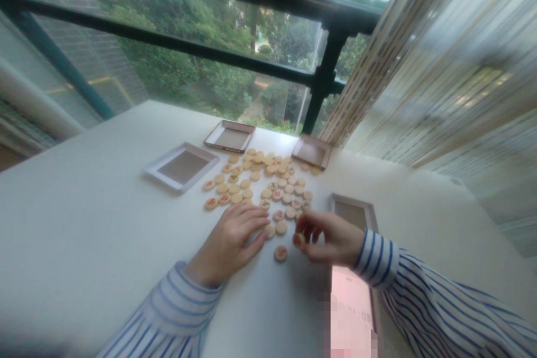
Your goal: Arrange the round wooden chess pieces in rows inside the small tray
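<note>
Several round wooden game pieces [268, 182] with red or black marks lie scattered on a white table [84, 235]. My left hand [232, 240] lies flat on the table at the near edge of the pile, fingers stretched out and touching a couple of pieces. My right hand [329, 238] pinches one wooden piece [298, 239] between thumb and fingers, held just above the table. Another single piece [281, 253] lies between the two hands. Both arms wear blue-and-white striped sleeves.
Shallow square trays surround the pile: one at the left [183, 166], one at the back [230, 136], one at the back right [311, 151], one beside my right hand [352, 212]. A phone [351, 313] lies near the front edge. A window and curtain [440, 67] stand behind.
</note>
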`<state>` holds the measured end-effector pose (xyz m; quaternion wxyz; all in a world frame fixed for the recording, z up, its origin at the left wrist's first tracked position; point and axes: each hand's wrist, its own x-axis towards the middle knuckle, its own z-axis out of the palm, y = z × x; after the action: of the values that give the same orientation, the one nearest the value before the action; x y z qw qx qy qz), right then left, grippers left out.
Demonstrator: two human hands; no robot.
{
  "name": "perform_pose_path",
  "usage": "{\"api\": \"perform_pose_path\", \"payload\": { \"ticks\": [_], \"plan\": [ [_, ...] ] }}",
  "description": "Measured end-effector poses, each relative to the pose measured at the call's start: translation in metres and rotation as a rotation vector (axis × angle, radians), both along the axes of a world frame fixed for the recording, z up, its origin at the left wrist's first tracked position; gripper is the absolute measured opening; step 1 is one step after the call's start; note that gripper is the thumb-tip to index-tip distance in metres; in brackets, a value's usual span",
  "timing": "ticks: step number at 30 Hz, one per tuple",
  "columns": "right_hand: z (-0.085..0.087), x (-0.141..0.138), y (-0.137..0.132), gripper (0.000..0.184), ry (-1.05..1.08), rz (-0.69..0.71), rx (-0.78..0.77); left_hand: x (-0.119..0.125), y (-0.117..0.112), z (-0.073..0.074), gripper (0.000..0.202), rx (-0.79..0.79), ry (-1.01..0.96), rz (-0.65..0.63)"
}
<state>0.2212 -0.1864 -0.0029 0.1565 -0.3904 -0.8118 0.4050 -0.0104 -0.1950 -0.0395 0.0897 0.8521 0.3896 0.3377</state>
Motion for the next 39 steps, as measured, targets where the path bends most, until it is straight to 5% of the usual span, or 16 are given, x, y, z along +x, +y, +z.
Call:
{"api": "perform_pose_path", "payload": {
  "ticks": [18,32,39],
  "plan": [
    [-0.016,0.0,0.002,0.015,-0.321,0.066,0.36,-0.011,0.001,-0.007,0.023,-0.041,-0.023,0.101],
    [-0.023,-0.001,0.001,0.016,-0.458,0.029,0.446,-0.024,-0.006,-0.017,0.026,-0.036,0.047,0.147],
    [-0.014,-0.003,0.0,0.023,-0.478,0.019,0.475,-0.031,-0.013,-0.022,0.028,-0.043,0.1,0.277]
  ]
}}
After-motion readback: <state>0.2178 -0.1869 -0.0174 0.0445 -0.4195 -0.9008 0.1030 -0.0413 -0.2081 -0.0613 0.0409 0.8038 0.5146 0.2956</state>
